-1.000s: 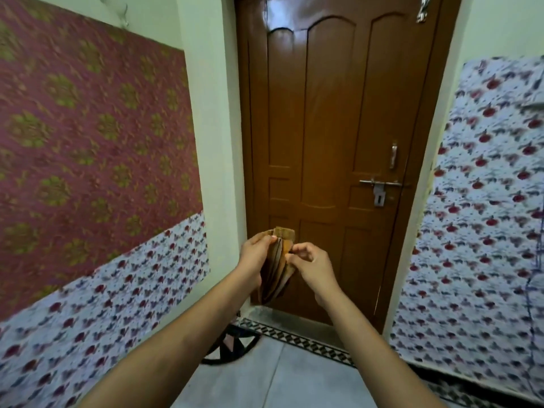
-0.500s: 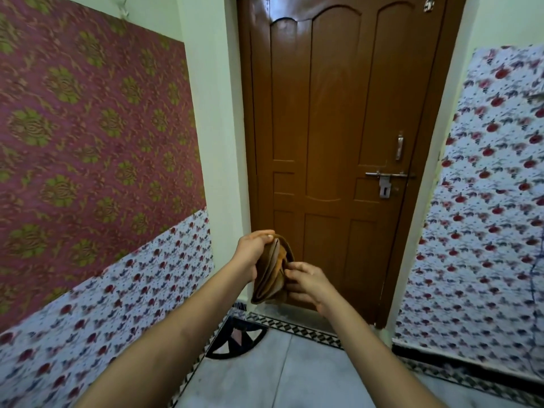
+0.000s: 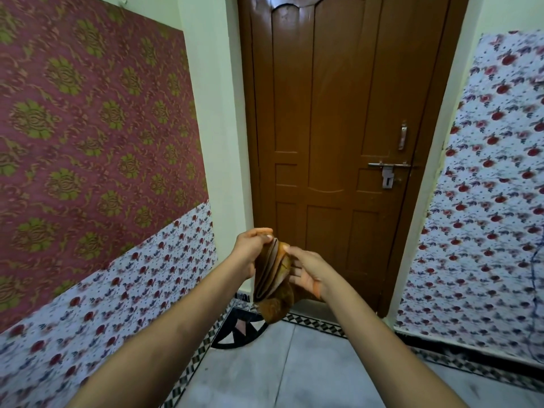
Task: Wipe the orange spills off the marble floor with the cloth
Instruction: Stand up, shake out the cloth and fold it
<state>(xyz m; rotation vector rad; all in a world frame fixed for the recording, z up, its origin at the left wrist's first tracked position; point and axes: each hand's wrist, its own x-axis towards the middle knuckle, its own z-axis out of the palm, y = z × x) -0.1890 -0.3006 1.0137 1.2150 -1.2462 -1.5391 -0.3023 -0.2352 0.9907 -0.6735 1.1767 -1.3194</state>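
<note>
Here, both hands hold a folded orange-brown cloth [image 3: 273,275] up in the air in front of the door. The left hand [image 3: 250,250] pinches the cloth's top edge between thumb and fingertips, while the right hand [image 3: 306,270] grips its right side, thumb on the upper fold and fingers curled behind. The cloth hangs in several vertical folds, its lower end dangling above the floor.

Below, the grey marble floor [image 3: 294,366] has a black-and-white patterned border [image 3: 315,320] and a dark semicircular inlay [image 3: 238,328] by the threshold. Straight ahead stands a closed brown wooden door [image 3: 332,128] with a metal latch [image 3: 388,169]. Maroon patterned wallpaper [image 3: 88,122] and floral wall covering [image 3: 485,201] flank it.
</note>
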